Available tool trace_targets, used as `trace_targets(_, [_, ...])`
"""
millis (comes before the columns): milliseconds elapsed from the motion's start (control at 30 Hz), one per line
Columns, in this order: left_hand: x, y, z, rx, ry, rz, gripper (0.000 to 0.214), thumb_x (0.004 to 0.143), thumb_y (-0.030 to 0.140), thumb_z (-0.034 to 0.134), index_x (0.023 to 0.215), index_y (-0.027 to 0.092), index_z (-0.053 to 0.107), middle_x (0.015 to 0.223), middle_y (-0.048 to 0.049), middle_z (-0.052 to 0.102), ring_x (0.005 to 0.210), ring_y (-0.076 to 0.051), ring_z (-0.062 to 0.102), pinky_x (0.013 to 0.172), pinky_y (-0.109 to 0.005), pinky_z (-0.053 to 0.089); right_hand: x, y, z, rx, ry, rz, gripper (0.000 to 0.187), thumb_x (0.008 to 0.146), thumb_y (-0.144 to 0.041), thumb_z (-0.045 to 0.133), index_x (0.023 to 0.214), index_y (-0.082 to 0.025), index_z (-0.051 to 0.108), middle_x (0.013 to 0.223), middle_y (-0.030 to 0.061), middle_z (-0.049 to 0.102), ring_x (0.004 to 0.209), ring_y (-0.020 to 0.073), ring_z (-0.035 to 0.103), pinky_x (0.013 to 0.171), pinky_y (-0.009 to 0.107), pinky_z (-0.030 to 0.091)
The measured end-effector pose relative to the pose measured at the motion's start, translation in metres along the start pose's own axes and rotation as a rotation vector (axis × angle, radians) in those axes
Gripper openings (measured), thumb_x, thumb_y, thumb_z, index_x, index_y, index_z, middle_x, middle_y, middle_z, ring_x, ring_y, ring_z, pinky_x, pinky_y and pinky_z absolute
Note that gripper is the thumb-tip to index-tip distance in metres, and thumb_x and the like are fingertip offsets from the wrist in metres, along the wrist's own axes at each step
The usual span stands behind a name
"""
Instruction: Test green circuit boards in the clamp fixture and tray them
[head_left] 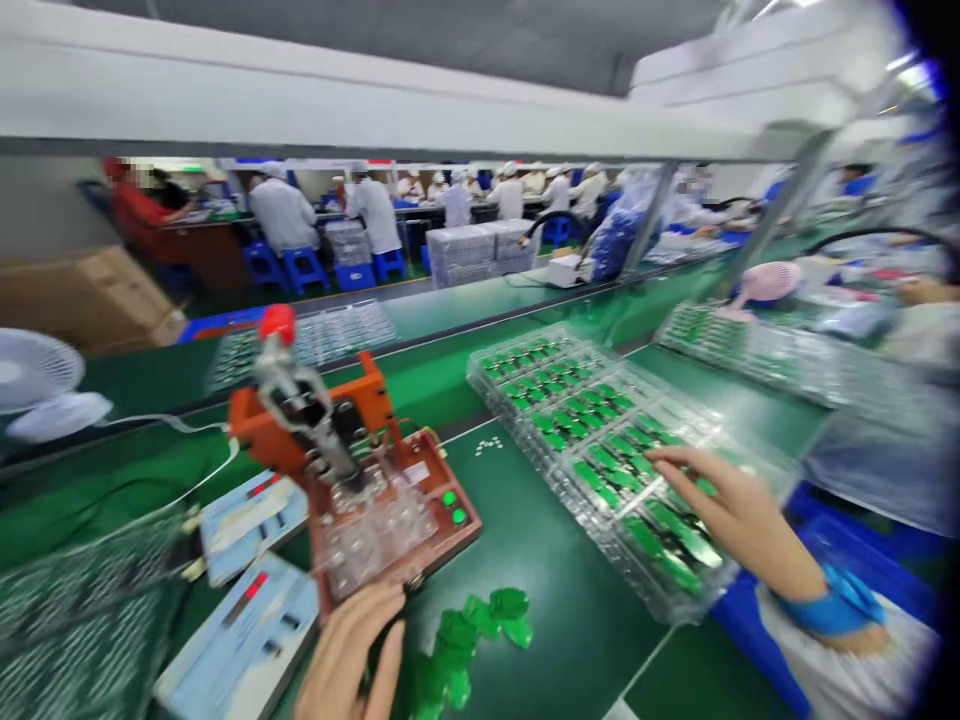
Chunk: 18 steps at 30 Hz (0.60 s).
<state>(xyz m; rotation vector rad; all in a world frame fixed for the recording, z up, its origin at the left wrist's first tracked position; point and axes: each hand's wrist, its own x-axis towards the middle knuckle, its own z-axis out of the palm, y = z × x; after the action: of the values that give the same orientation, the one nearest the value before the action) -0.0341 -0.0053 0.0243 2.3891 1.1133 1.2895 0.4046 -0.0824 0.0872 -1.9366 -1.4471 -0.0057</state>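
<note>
My right hand (739,515) is over the clear plastic tray (592,535), its fingers stretched out and the fingertips at the green circuit boards (600,480) in its compartments. A blue band circles that wrist. My left hand (349,650) is at the front edge of an orange-brown test fixture (457,545), fingers curled around something dark that I cannot make out. The fixture has a toggle clamp (300,400) with a red knob, clear plastic blocks and two green buttons. Right of my left hand, several loose green pieces (457,635) lie on the green bench.
Two light-blue meter boxes (244,640) with red displays stand left of the fixture. A white fan (45,385) is at far left. Small pale bits (489,445) lie behind the bench middle. More trays (787,370) and a pink fan (769,282) are at right. Several people work in the background.
</note>
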Motion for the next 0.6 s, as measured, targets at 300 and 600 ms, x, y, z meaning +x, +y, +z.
trace_targets(300, [-0.003,0.006,-0.030,0.044,-0.082,-0.056,0.012,0.101,0.017,0.058,0.105,0.022,0.067,0.097,-0.0017,0.075,0.091,-0.016,0.072,0.086,-0.027,0.057,-0.046,-0.100,0.106,0.331,-0.834,-0.449,0.025,0.105,-0.037,0.050,0.118,-0.025,0.068,0.119,0.0052,0.074,0.114,0.0207,0.067,0.100,0.036,0.057])
trace_targets(600, [-0.056,0.003,-0.072,0.172,-0.332,-0.200,0.010,0.100,0.027,0.061,0.106,0.027,0.069,0.111,-0.0026,0.074,0.102,-0.021,0.071,0.087,-0.036,0.062,-0.046,-0.087,0.119,0.175,-0.902,-0.459,0.031,0.103,-0.045,0.053,0.126,-0.029,0.067,0.130,0.0068,0.070,0.120,0.0257,0.067,0.102,0.045,0.060])
